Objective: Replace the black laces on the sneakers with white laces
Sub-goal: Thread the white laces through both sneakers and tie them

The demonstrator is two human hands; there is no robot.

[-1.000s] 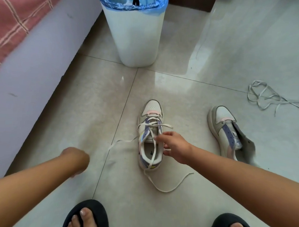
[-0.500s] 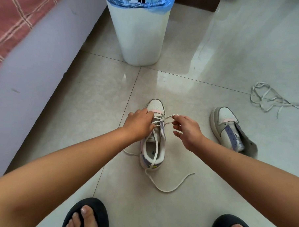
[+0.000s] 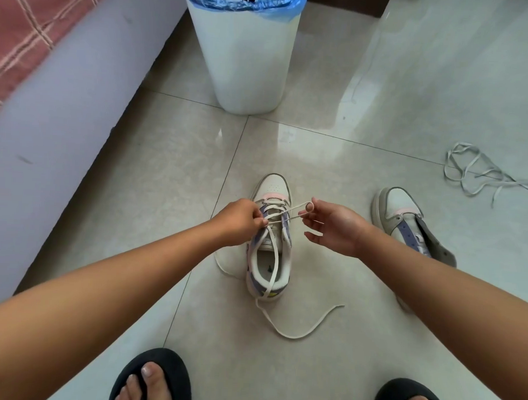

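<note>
A white, lilac and pink sneaker (image 3: 269, 260) stands on the floor in the middle, toe away from me. A white lace (image 3: 299, 328) is threaded through its upper eyelets, and its loose ends trail over the heel onto the tiles. My left hand (image 3: 240, 221) pinches the lace at the sneaker's left eyelets. My right hand (image 3: 334, 225) pulls a loop of the lace out to the right with a hooked fingertip. A second sneaker (image 3: 407, 224) without a lace stands to the right, partly behind my right forearm.
A white bin (image 3: 244, 57) with a blue liner stands beyond the sneaker. A loose pale lace (image 3: 481, 176) lies tangled at the far right. A lilac bed side (image 3: 63, 115) runs along the left. My feet in dark slippers (image 3: 155, 376) are at the bottom.
My left hand has come from the left floor to the sneaker's eyelets. My right hand has moved up from the tongue and drawn a lace loop out to the right.
</note>
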